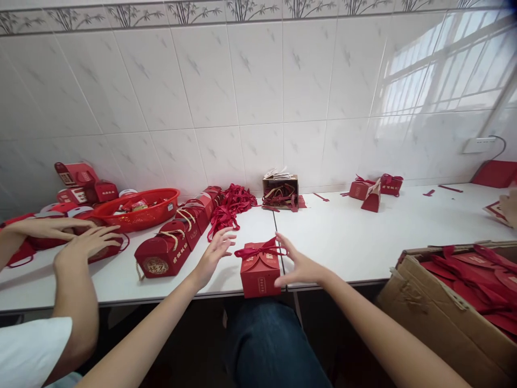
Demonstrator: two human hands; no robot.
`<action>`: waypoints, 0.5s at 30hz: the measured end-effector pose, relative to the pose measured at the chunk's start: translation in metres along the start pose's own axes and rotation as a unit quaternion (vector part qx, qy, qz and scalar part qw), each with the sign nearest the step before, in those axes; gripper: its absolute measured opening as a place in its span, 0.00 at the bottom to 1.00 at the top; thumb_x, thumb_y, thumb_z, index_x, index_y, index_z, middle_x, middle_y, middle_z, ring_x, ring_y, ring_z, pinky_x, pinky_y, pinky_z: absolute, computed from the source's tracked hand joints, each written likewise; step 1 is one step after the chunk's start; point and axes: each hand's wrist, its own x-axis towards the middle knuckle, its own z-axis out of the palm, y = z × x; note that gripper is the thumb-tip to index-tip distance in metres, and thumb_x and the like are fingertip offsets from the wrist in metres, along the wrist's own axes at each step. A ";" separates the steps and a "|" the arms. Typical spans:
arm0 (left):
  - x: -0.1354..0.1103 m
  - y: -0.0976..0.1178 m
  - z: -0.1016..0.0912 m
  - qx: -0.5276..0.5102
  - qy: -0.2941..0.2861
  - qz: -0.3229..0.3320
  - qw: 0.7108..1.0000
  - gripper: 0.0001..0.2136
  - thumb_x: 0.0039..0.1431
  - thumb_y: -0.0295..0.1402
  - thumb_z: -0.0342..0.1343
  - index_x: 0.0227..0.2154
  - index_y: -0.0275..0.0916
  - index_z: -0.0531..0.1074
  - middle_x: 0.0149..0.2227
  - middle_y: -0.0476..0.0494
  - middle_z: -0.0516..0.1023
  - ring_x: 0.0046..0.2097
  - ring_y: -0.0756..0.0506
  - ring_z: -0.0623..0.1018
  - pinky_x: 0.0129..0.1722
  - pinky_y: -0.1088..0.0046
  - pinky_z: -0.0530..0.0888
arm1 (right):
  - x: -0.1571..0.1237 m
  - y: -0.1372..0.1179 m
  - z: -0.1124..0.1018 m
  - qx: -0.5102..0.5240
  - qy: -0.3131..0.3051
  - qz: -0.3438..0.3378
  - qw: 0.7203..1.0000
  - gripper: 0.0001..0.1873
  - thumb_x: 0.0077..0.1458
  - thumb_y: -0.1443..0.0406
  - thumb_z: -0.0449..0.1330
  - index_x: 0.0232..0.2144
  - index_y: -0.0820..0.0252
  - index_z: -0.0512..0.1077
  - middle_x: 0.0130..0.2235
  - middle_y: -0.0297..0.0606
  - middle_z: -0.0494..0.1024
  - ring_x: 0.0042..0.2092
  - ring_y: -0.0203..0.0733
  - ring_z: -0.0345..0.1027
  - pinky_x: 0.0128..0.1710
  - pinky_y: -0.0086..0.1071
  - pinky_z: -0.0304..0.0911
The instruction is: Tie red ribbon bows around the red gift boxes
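A red gift box (260, 277) with a dark red ribbon bow (258, 249) tied on top stands upright at the table's front edge. My right hand (299, 265) is around its right side, fingers spread, the fingertips at or very close to the box; firm contact cannot be made out. On the other side my left hand (215, 257) hovers a little apart from the box, its fingers stretched out and holding nothing. Left of that hand, a row of red boxes with rope handles (163, 250) runs back toward a pile of red ribbons (232, 207).
A co-worker's hands (86, 242) rest on red boxes at the left, near a red plastic basket (161, 207). A small carton of ribbon (298, 188) and several finished boxes (359, 189) stand by the wall. A large cardboard carton (428, 307) of red boxes is at the right.
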 end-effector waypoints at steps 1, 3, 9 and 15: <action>0.001 -0.010 0.001 0.004 0.025 -0.019 0.999 0.22 0.61 0.47 0.41 0.55 0.44 0.56 0.52 0.39 0.67 0.51 0.43 0.71 0.45 0.65 0.71 | 0.000 0.005 0.007 0.009 -0.004 -0.020 1.000 0.62 0.33 0.57 0.71 0.64 0.54 0.39 0.66 0.48 0.45 0.66 0.48 0.41 0.62 0.42 0.45; 0.002 -0.032 0.002 0.058 0.065 -0.041 0.995 0.24 0.59 0.48 0.42 0.55 0.42 0.57 0.51 0.38 0.68 0.51 0.43 0.71 0.45 0.64 0.71 | 0.002 0.013 0.013 0.023 0.010 -0.047 0.999 0.63 0.33 0.57 0.71 0.64 0.57 0.39 0.65 0.48 0.49 0.64 0.49 0.47 0.61 0.41 0.49; 0.001 -0.072 0.005 0.129 0.085 -0.053 0.987 0.25 0.54 0.47 0.48 0.51 0.39 0.59 0.47 0.38 0.69 0.47 0.44 0.72 0.49 0.60 0.70 | -0.015 0.053 -0.057 -0.316 0.404 0.261 0.818 0.63 0.39 0.46 0.64 0.65 0.64 0.34 0.63 0.61 0.46 0.63 0.66 0.43 0.58 0.57 0.42; 0.002 -0.077 0.007 0.175 0.065 -0.037 0.982 0.21 0.51 0.44 0.53 0.44 0.37 0.65 0.47 0.37 0.71 0.49 0.41 0.72 0.50 0.59 0.69 | -0.031 0.089 -0.084 -0.445 0.221 0.404 0.768 0.39 0.56 0.42 0.39 0.63 0.55 0.52 0.65 0.51 0.46 0.65 0.63 0.34 0.60 0.55 0.32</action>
